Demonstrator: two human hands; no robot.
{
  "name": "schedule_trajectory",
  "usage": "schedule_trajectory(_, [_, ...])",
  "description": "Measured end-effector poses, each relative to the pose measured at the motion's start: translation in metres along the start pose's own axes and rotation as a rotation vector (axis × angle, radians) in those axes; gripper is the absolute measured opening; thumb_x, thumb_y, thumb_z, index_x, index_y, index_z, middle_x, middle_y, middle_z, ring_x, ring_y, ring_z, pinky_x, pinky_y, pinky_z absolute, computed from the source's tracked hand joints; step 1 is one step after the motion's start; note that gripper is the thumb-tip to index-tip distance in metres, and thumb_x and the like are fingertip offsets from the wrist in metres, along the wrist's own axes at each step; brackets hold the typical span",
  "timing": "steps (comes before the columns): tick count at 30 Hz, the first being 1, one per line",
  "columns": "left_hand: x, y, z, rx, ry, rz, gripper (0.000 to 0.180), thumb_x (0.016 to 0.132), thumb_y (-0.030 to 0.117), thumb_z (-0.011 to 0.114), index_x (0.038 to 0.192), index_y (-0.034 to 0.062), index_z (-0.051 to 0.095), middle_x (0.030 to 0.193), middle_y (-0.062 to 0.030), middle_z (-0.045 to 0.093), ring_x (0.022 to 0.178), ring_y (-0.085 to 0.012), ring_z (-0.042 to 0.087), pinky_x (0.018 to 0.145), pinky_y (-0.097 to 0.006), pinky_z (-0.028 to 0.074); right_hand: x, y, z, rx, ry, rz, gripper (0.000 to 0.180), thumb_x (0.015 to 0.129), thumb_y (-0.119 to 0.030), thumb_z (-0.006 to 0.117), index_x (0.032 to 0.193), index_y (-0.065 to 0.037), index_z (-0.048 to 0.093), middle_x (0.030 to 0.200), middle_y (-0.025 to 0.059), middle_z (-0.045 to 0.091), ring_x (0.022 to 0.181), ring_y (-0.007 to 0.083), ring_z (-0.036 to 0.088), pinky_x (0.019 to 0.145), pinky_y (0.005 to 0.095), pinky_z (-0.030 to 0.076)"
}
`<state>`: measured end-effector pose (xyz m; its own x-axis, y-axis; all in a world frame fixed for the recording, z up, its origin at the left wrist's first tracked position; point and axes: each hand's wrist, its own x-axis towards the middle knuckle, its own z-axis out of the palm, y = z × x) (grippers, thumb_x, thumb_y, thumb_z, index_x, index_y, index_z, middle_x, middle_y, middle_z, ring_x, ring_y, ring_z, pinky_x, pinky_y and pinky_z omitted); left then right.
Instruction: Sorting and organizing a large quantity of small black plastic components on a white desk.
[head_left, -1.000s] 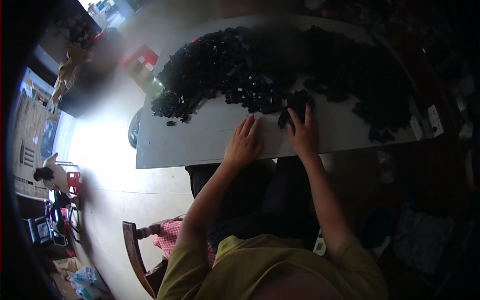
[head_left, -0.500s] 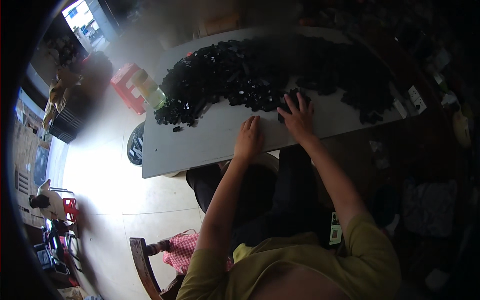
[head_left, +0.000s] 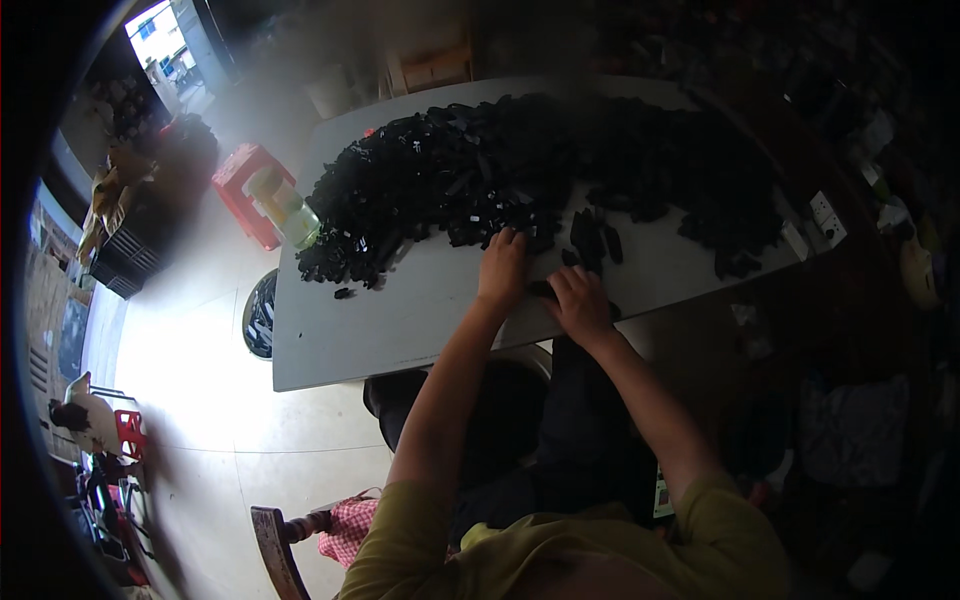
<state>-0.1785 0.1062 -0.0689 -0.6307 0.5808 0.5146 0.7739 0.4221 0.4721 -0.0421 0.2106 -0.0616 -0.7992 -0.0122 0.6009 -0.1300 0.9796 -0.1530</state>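
Observation:
Small black pieces, plastic-looking and too dark to name more exactly, lie in a wide pile [head_left: 440,170] across the far part of the grey table [head_left: 400,330]. My left hand [head_left: 503,270] is at the near edge of this pile. Its fingers are curled together, and whatever they pinch is hidden. Closer to the front edge, my right hand [head_left: 580,303] has its fingers bent down over a dark elongated piece [head_left: 541,290] that shows beside the thumb. A few loose long black pieces [head_left: 588,240] lie just beyond the right hand, apart from the pile.
A pale red stool [head_left: 248,190] with a clear jar [head_left: 288,212] of light liquid stands at the table's left. A round container [head_left: 262,312] of dark pieces sits below the left edge. White power sockets [head_left: 826,218] are at the right. A wooden chair [head_left: 280,550] is at lower left.
My right hand has come back toward the front edge, with dark pieces now beside and beyond it. The left hand has reached forward to the pile's edge. The whole view has shifted slightly.

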Motion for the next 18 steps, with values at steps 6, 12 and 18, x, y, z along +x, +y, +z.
schedule_trajectory(6, [-0.043, -0.004, -0.062, -0.122, -0.042, -0.094, 0.018, 0.081, 0.009, 0.066, 0.099, 0.0058, 0.067, 0.089, -0.0115, 0.061, 0.075, -0.0294, 0.062, 0.067, -0.037, 0.051, 0.017, 0.034, 0.014, -0.091, 0.009, 0.186, 0.034, 0.071, -0.02, 0.077, 0.093, -0.01, 0.053, 0.093, 0.0058, 0.06, 0.092, 0.0263, 0.055, 0.081, 0.0436, 0.04])
schedule_trajectory(12, [-0.083, -0.042, -0.13, -0.18, -0.224, -0.085, 0.03, 0.08, -0.006, 0.056, 0.1, 0.0075, 0.072, 0.1, -0.0143, 0.064, 0.08, -0.0269, 0.066, 0.068, -0.033, 0.054, 0.033, -0.014, 0.02, -0.008, -0.038, -0.025, 0.036, 0.072, -0.027, 0.079, 0.092, -0.012, 0.054, 0.087, 0.0041, 0.057, 0.087, 0.0221, 0.055, 0.082, 0.0384, 0.039])
schedule_trajectory(18, [-0.106, -0.044, -0.133, -0.176, -0.213, -0.143, 0.031, 0.074, -0.003, 0.061, 0.102, 0.0067, 0.068, 0.123, -0.019, 0.053, 0.103, -0.0385, 0.058, 0.087, -0.042, 0.05, 0.063, -0.038, 0.039, 0.24, 0.008, 0.031, 0.022, 0.083, -0.026, 0.069, 0.093, -0.01, 0.057, 0.084, 0.0056, 0.058, 0.08, 0.0239, 0.058, 0.074, 0.0386, 0.044])
